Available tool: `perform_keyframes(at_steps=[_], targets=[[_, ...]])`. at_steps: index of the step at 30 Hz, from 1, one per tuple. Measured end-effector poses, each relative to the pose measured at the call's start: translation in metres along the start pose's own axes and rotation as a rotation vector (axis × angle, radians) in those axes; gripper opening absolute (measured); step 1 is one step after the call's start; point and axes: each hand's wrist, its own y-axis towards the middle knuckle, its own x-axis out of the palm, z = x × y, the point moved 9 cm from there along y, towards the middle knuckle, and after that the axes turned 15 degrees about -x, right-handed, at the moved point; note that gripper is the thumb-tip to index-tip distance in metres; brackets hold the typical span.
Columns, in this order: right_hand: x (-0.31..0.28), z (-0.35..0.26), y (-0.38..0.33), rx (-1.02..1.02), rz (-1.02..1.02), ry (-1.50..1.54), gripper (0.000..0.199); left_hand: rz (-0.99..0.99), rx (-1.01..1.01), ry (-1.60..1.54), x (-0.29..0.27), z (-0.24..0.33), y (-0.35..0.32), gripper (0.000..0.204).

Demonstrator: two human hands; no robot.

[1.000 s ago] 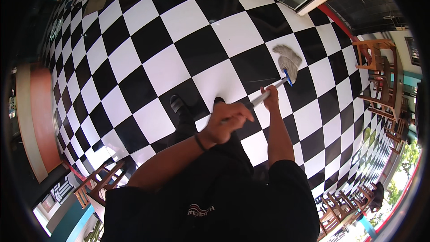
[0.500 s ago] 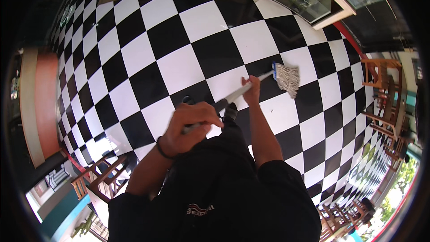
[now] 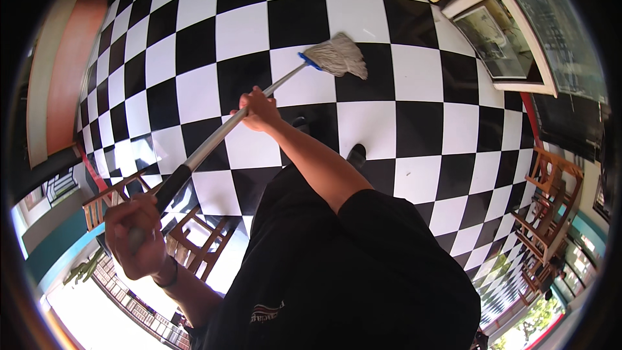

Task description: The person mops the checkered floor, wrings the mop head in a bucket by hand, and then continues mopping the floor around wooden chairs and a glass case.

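A string mop with a metal pole [image 3: 217, 137] and a blue clamp slants across the view from lower left to upper middle. Its off-white strands [image 3: 339, 56] lie spread on the checkered floor, over a black tile and the white one beside it. My left hand [image 3: 136, 236], slightly blurred, is closed round the dark grip at the pole's upper end. Farther down the pole, my right hand [image 3: 258, 110] wraps the bare metal part. Below the mop, my dark shoes [image 3: 356, 153] stand on the tiles.
Black and white tiles [image 3: 421, 74] cover the floor. Wooden chairs stand at the right [image 3: 551, 185] and at the lower left [image 3: 201, 243]. A white-framed glass panel [image 3: 502, 39] is at the upper right. An orange panel [image 3: 72, 78] runs along the left.
The mop head has swung left and farther away across the floor. My left hand has moved left and down with the pole's end; my right hand has gone left. The view has turned too.
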Motion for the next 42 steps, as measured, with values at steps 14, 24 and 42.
perform_keyframes(at_steps=[14,24,42], targets=[[0.075,-0.083,-0.037,-0.326,-0.159,0.102,0.023,0.691,-0.087,-0.134,-0.087,-0.005,-0.074,0.05],[-0.037,0.006,-0.188,-0.125,0.128,0.013,0.02,0.37,-0.114,-0.345,0.028,0.007,-0.085,0.052],[-0.172,0.2,-0.669,0.942,0.813,-0.172,0.03,-1.396,-0.215,-0.366,0.467,0.001,-0.261,0.031]])
